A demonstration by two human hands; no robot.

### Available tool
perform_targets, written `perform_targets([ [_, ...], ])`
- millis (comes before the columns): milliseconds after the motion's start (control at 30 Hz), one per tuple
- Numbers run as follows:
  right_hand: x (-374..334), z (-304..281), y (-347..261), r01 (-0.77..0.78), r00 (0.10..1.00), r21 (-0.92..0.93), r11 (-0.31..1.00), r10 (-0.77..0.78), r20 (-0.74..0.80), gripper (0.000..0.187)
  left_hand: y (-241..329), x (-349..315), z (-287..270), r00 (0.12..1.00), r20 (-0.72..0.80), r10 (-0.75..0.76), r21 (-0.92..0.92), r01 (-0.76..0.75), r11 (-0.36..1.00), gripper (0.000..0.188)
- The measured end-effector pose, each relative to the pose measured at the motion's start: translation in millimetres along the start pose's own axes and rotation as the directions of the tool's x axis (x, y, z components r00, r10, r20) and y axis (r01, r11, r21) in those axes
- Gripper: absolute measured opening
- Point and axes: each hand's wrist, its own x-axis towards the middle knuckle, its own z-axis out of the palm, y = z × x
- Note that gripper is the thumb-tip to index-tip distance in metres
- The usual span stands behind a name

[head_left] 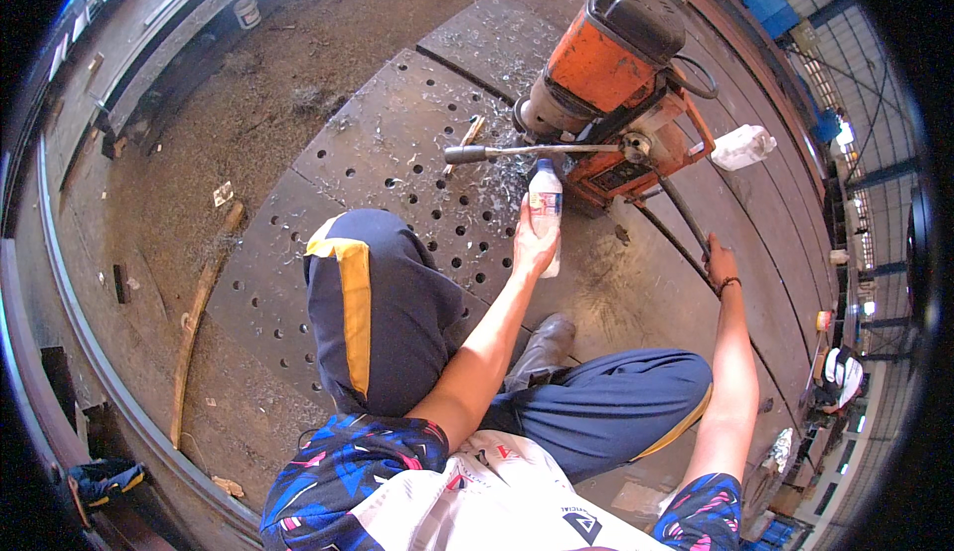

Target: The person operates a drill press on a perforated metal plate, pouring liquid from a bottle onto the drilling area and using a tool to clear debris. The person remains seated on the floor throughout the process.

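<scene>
head view: left fingers [534, 243] wrap bottle [545, 203]; right fingers [717, 258] unclear, on drilled steel plate [397, 154].

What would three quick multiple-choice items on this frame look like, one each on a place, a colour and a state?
1. Where does the orange drill machine stand?
A. on the perforated steel plate
B. on the dirt floor
C. on the person's lap

2. What colour is the stripe on the trouser leg?
A. red
B. yellow
C. white

3. What is the left hand doing?
A. resting empty on the plate
B. turning the drill's handle
C. gripping a plastic bottle

Answers: 1 A, its base sits on the holed plate amid metal shavings. 2 B, a yellow band runs down the dark blue cloth. 3 C, the fingers wrap the upright clear bottle; the right hand holds a dark cable.
</scene>
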Motion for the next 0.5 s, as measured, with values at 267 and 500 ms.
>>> perform_targets([
  [267, 8, 2, 11, -0.035, 0.999, 0.002, 0.999, 0.035, -0.012, 0.062, -6, -9, 2, 0.968, 0.168, -0.187, -0.399, 0.240, 0.885, 0.048],
  [500, 12, 2, 16, 0.008, 1.000, 0.041, 0.999, -0.008, -0.006, 0.062, -29, -12, 8, 0.881, 0.362, -0.305, -0.533, 0.464, 0.708, 0.058],
])
